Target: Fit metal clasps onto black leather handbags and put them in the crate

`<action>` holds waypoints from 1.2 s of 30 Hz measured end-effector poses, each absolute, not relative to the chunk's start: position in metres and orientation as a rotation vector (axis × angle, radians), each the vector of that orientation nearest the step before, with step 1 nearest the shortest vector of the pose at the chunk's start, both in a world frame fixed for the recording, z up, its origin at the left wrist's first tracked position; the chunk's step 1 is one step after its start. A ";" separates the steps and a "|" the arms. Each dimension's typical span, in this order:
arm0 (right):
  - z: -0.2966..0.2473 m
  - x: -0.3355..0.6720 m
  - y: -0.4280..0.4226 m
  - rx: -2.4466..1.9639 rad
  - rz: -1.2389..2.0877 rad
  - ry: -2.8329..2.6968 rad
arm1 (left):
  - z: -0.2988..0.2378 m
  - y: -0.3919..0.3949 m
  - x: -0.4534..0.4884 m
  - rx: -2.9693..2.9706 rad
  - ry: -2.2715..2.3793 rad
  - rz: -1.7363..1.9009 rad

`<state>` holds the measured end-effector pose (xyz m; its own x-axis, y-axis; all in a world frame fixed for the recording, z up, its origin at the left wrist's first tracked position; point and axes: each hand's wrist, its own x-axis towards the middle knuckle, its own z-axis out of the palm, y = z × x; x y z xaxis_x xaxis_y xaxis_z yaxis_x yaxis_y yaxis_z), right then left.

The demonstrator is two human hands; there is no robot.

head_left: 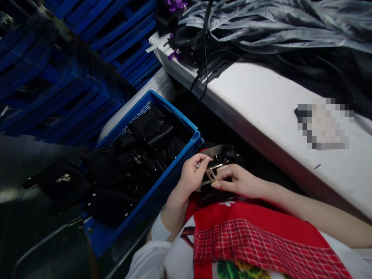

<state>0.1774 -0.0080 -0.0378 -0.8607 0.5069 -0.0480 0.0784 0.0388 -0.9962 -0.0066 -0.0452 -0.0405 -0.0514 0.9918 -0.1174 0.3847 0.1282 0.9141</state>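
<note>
A black bag [207, 190] with gold-coloured fittings rests in my lap, largely hidden by my hands. My right hand [240, 181] pinches a rectangular gold-coloured metal clasp [211, 175] between thumb and fingers. On the other side of the clasp, my left hand [194, 173] is closed, thumb and forefinger pressed together by the bag's gold edge. What lies inside the left fingers is too small to make out. A strap and small buckles show behind my hands.
A blue plastic crate [177, 162] piled with black bags [151, 124] stands at my left. On the right runs a white table [247, 89] bearing black straps, grey plastic sheeting [279, 27] and a blurred-out object [327, 126]. Blue pallets [116, 35] are stacked behind.
</note>
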 end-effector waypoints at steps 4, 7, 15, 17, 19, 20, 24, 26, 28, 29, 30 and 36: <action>-0.044 0.181 -0.010 -0.619 1.965 -1.970 | -0.033 -0.051 -0.022 1.274 1.518 0.906; -0.047 0.181 -0.011 -0.593 1.962 -1.938 | -0.023 -0.057 -0.024 1.303 1.547 0.892; -0.043 0.184 -0.015 -0.666 1.554 -2.176 | -0.008 -0.060 -0.020 1.458 1.505 0.810; -0.039 0.185 -0.017 -0.705 1.386 -2.295 | -0.006 -0.058 -0.021 1.494 1.466 0.776; -0.037 0.185 -0.018 -0.718 1.261 -2.393 | -0.005 -0.056 -0.021 1.527 1.438 0.741; -0.036 0.185 -0.018 -0.718 1.214 -2.433 | -0.004 -0.056 -0.022 1.541 1.429 0.725; -0.035 0.183 -0.019 -0.705 1.081 -2.531 | -0.007 -0.054 -0.024 1.538 1.388 0.704; -0.036 0.183 -0.019 -0.703 1.048 -2.550 | -0.010 -0.054 -0.025 1.485 1.373 0.731; -0.036 0.182 -0.020 -0.701 1.031 -2.560 | -0.013 -0.054 -0.026 1.419 1.369 0.767; -0.036 0.182 -0.020 -0.696 1.029 -2.564 | -0.014 -0.054 -0.026 1.395 1.371 0.774; -0.036 0.182 -0.020 -0.688 1.027 -2.568 | -0.014 -0.054 -0.026 1.381 1.377 0.768; -0.035 0.181 -0.023 -0.682 1.072 -2.527 | -0.005 -0.055 -0.025 1.511 1.444 0.627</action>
<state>0.1813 -0.0230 -0.0350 -0.8378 0.5372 0.0975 0.3033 0.6064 -0.7350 -0.0253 -0.0552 -0.0049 0.1806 0.9566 -0.2285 0.4858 0.1153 0.8664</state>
